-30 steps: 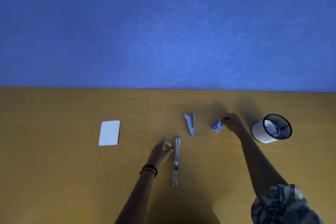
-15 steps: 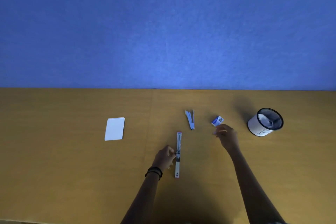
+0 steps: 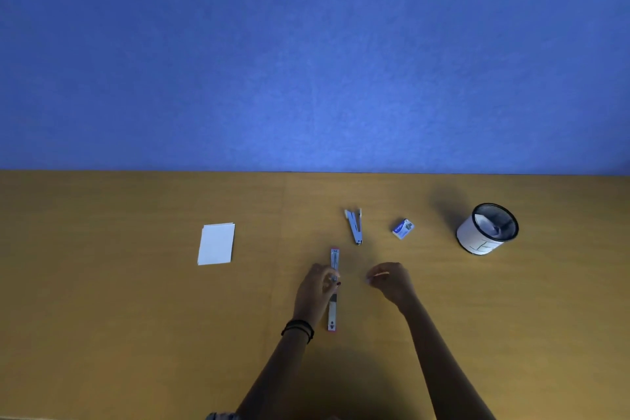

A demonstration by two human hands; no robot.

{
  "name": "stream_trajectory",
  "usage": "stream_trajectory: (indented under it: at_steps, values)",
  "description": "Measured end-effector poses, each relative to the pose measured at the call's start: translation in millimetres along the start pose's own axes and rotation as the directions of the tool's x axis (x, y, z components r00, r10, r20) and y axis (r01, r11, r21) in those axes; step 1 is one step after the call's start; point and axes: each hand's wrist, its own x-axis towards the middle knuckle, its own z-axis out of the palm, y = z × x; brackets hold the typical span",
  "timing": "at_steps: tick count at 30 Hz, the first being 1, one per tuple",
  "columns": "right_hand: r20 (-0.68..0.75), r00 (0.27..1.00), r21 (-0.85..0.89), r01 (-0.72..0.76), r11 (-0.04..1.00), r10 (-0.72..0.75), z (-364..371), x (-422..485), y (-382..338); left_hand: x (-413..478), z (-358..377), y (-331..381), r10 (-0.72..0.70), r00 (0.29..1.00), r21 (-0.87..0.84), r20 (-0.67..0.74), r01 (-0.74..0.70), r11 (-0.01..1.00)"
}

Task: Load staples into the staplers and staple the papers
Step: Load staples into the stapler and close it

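Gripping the flat-opened stapler (image 3: 333, 305) mid-length, left hand (image 3: 317, 288) sits near right hand (image 3: 392, 283) pinching a pale strip (image 3: 369, 280) (bare desk (image 3: 136, 317) between), second stapler (image 3: 354, 228) and staple box (image 3: 403, 228) clear beyond.

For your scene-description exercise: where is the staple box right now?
In the head view, the staple box lies right of centre, between the blue stapler and the white container.

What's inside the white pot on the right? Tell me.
The white pot holds something pale and crumpled, perhaps paper. Its dark inner wall shades the rest, and the bottom is covered.
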Motion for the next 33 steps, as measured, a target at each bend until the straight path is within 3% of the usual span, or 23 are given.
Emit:
stream_trajectory:
  at_steps: [10,20,25,33]
  values:
    - [0.115,0.990,-0.216,0.100,0.971,-0.077,18.2,14.2,-23.4,14.6,-1.3,-10.6,0.030,0.999,-0.068,-0.022,-0.031,0.997]
    - [0.275,0.915,-0.355,0.382,0.853,-0.295,35.3,28.3,-62.1,15.5,-4.0,-21.5,0.050,0.999,-0.046,0.003,-0.050,0.998]
    - [0.390,0.879,-0.456,0.443,0.772,-0.274,41.2,29.6,-71.1,16.6,-4.8,-21.9,0.055,0.998,-0.071,0.011,-0.054,0.996]
    - [0.434,0.875,-0.520,0.437,0.734,-0.214,45.2,30.0,-80.3,15.0,-4.0,-20.2,0.059,0.998,-0.075,0.008,-0.058,0.995]
